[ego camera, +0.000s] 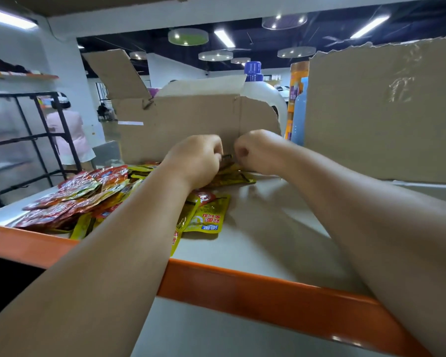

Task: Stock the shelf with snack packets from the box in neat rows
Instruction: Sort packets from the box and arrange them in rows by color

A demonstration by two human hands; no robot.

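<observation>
**A:** Where's the stock right now?

**B:** One small packet [226, 156] is up at the far side of the shelf [268, 228], just in front of the box [191, 124]. The left hand [195, 161] has a narrow pinching grip on its edge. The right hand [258, 150] is curled tight beside it, but I can't tell if its grip is on the packet at all.

**A:** So what's the risk?

**B:** If only one hand has it, a thin foil edge could slip out and land askew on the yellow packets [232, 176] lying under the hands. Those already overlap at odd angles.

**A:** And the rest?

**B:** The red packets [72, 197] are heaped on the left, more pile than row. The left forearm crosses right over the near yellow packet [209, 215], so pulling back could drag it toward the orange edge [242, 287] and off.

**A:** Anything behind?

**B:** The box has a torn wall and loose flaps, and the knuckles are close to it. A nudge might shove it against the white jug [268, 96] at the far right.
</observation>
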